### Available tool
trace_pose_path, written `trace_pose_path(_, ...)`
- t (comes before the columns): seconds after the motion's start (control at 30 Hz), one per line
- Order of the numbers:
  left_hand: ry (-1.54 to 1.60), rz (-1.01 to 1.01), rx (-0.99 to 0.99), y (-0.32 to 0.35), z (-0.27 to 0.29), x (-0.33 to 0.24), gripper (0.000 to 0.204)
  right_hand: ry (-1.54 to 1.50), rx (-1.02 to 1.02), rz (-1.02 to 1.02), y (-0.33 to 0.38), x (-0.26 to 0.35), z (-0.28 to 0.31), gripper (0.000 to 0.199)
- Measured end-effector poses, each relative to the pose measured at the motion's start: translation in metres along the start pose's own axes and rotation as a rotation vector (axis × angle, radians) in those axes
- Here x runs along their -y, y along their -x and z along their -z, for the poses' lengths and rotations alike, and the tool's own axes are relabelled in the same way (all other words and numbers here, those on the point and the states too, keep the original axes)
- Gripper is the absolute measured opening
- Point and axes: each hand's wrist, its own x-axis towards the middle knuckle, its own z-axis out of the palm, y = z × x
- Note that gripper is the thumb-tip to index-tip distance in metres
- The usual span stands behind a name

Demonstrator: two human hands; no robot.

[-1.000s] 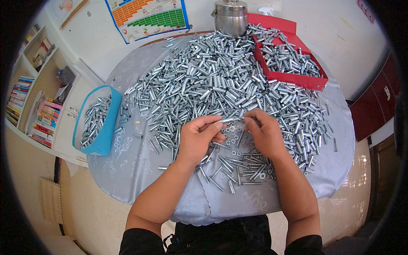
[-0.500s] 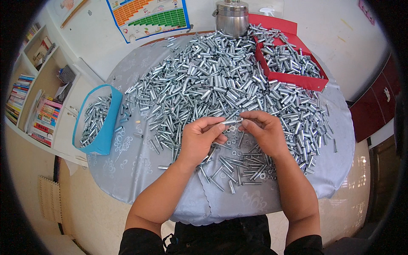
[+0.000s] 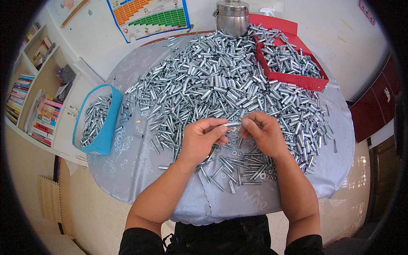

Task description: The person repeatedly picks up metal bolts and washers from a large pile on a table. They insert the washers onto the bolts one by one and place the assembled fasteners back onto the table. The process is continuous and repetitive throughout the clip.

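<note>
We sit at a round table (image 3: 140, 170) draped in a pale grey patterned cloth, set against a white wall; at far left stands a shelf of books (image 3: 29, 106), and on the table's left edge a blue bin (image 3: 100, 127) holds finished metal pieces; a colourful chart (image 3: 148, 17) hangs on the wall above. Across the middle spreads a great heap of silver sleeves (image 3: 212, 80), with loose bolts and washers (image 3: 242, 168) lying nearer to us.

Our left hand (image 3: 202, 140) is curled, thumb and forefinger pinched on one end of a small metal sleeve (image 3: 232, 124); our right hand (image 3: 263, 134) is likewise curled, its fingertips closed on the other end; the piece hangs between them just above the loose hardware. Its long axis lies roughly level, running left to right, one end toward each hand; we cannot tell which end is which.

To do this well, we judge it best to keep the two parts in line and turn with the fingertips only. Beyond, a steel pot (image 3: 231, 17) stands at the back, and a red tray (image 3: 297, 78) of more sleeves lies at right.
</note>
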Motion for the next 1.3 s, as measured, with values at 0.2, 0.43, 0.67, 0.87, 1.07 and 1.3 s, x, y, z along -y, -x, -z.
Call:
trace_pose_path(0.2, -0.010, -0.024, 0.063, 0.003, 0.001, -0.001, 0.021, 0.157, 0.012, -0.122, 0.001, 0.003, 0.005, 0.028)
trace_pose_path(0.43, 0.082, 0.005, 0.003, 0.000, 0.001, -0.001, 0.022, -0.047, -0.119, 0.106, -0.002, -0.003, -0.005, 0.023)
trace_pose_path(0.67, 0.026, -0.004, 0.021, 0.002, 0.001, -0.004, 0.021, 0.054, 0.090, -0.075, -0.002, -0.009, 0.014, 0.019)
trace_pose_path(0.87, 0.034, 0.003, 0.013, 0.001, 0.001, -0.003, 0.022, 0.063, 0.000, 0.088, 0.001, -0.003, -0.001, 0.019)
trace_pose_path(1.07, 0.018, 0.002, 0.021, 0.002, 0.000, -0.005, 0.022, -0.047, -0.001, 0.025, 0.002, 0.004, 0.002, 0.015)
trace_pose_path(1.3, 0.044, 0.001, 0.027, 0.002, 0.002, -0.003, 0.022, 0.127, 0.065, 0.033, 0.002, 0.003, 0.006, 0.016)
